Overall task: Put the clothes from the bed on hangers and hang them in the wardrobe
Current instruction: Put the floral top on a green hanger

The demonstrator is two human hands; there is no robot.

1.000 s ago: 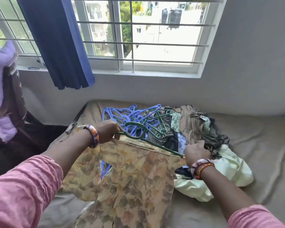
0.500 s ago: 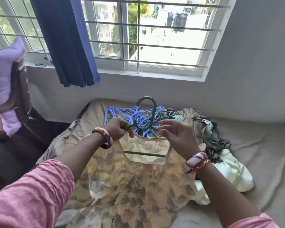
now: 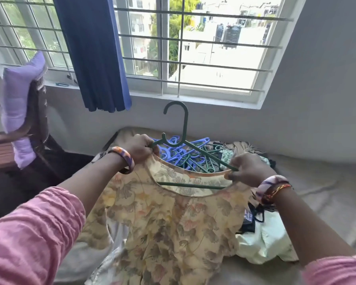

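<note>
A yellow floral dress hangs from a dark green hanger held up over the bed. The hanger's hook points up and its bar shows through the neckline. My left hand grips the dress's left shoulder together with the hanger's left arm. My right hand pinches the right edge of the neckline at the hanger's right arm. Behind them on the bed lies a pile of blue and green hangers. More clothes are heaped at the right, one pale green.
A barred window with a blue curtain fills the wall ahead. A dark wooden chair with a lilac cloth over its back stands at the left of the bed. No wardrobe is in view.
The dress and green hanger have risen off the bed. The hanger turned upright with its hook up. My right hand moved from the clothes heap to the neckline's right edge.
</note>
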